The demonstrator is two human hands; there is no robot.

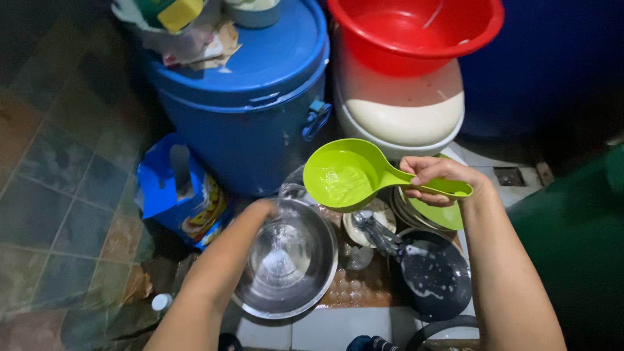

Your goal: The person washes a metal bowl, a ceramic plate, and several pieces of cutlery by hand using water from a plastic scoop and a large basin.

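A view straight down at two bare arms working over dishes on a tiled floor (58, 195).

The right hand (437, 179) has its grip closed around the handle of one lime-green plastic water dipper (344, 174), held tilted above the dishes with its bowl toward the left. Water pours from the dipper's lower edge into one round stainless steel bowl (286, 260) just below. The left hand (263, 211) reaches down to the far rim of that bowl; its fingers are hidden behind the forearm and the stream, so I cannot tell whether that grip is open or closed.

Right of the steel bowl lies one small dark frying pan (434, 273), speckled with white suds, its metal handle pointing up and left toward the bowl. One green plate (439, 214) shows under the right wrist, on top of other plates whose number cannot be told. A clear glass (292, 185) stands behind the steel bowl, partly hidden by the dipper.

Behind the dishes stand two large containers: one blue lidded drum (260, 97) on the left, with clutter on its lid, and one white tub (403, 110) on the right, with one red plastic basin (416, 32) stacked on it. One blue printed packet (182, 195) leans against the drum's left side. One small white cap (161, 301) lies on the floor beside the left forearm.
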